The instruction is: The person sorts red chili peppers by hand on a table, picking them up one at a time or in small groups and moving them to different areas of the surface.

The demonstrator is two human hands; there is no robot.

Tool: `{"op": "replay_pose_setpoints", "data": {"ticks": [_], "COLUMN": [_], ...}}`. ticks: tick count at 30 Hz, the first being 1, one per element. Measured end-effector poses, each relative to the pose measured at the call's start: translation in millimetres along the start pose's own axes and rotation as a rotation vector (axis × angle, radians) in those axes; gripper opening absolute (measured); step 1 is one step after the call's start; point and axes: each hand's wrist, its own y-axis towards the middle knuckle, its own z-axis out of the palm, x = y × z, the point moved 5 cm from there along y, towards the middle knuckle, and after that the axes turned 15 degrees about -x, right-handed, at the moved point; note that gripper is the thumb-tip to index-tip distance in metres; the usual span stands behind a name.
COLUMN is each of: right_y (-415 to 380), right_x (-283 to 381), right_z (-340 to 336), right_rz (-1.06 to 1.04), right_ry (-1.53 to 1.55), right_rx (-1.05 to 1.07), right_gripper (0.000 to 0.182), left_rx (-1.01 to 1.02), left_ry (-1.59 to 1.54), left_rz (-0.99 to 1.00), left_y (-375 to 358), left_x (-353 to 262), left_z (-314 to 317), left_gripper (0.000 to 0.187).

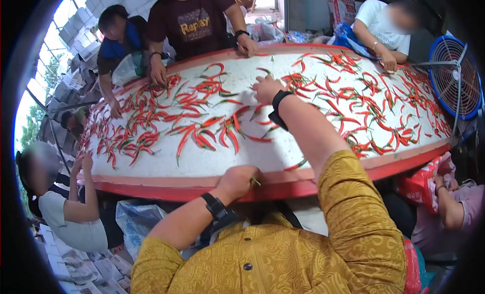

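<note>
Red chili peppers (232,135) with green stems lie scattered over a large white-topped table (262,157). Close to the table's near edge, my left hand (236,183) is closed, and a green stem pokes out between its fingers; the rest of that chili pepper is hidden in the fist. My right hand (268,89) reaches over the middle of the table with fingers apart. Just right of it sits a cluster of chili peppers (300,83). Nothing shows in the right hand's fingers.
A red rim (151,189) borders the table. Several people work around it, their hands over the peppers. A blue fan (457,77) stands at the right end. A clear plastic bag (136,223) hangs at the near left, and a red bag (427,180) at the near right.
</note>
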Motion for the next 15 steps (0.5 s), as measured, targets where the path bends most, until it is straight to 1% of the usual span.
{"op": "replay_pose_setpoints", "data": {"ticks": [1,3,4,7,9,10,11,12,13,15], "right_y": [2,0,1,-7,-19,-26,-36,-50,-66,-97], "right_x": [-1,-10,-15,-35,-41,-44,-52,-48,-44,-41], "right_z": [8,24,26,30,26,19,19,-10,-38,-62], "right_rz": [0.029,0.131,0.127,0.087,-0.105,-0.164,-0.155,-0.204,-0.253,-0.199], "right_ry": [0.010,0.062,0.066,0.010,0.018,0.097,0.096,0.249,0.403,0.701], "right_rx": [-0.006,0.092,0.091,0.107,0.036,-0.089,-0.079,-0.269,-0.459,-0.544], "right_gripper": [0.033,0.033,0.033,0.031,0.026,0.020,0.020,0.016,0.013,0.008], "left_rx": [0.002,-0.008,-0.031,-0.069,-0.063,-0.057,-0.126,-0.199,-0.196,-0.382], "left_ry": [-0.026,0.000,0.016,-0.006,0.006,-0.005,-0.042,-0.077,-0.086,-0.182], "left_rz": [-0.008,0.001,0.015,0.034,0.052,0.052,0.053,0.053,0.049,-0.233], "left_y": [1,6,8,16,21,24,26,29,30,36], "left_x": [-1,-7,-15,-25,-32,-36,-39,-43,-46,-35], "left_z": [5,10,10,21,30,35,35,35,37,32], "left_gripper": [0.010,0.011,0.010,0.005,0.007,0.007,0.009,0.010,0.010,0.014]}}
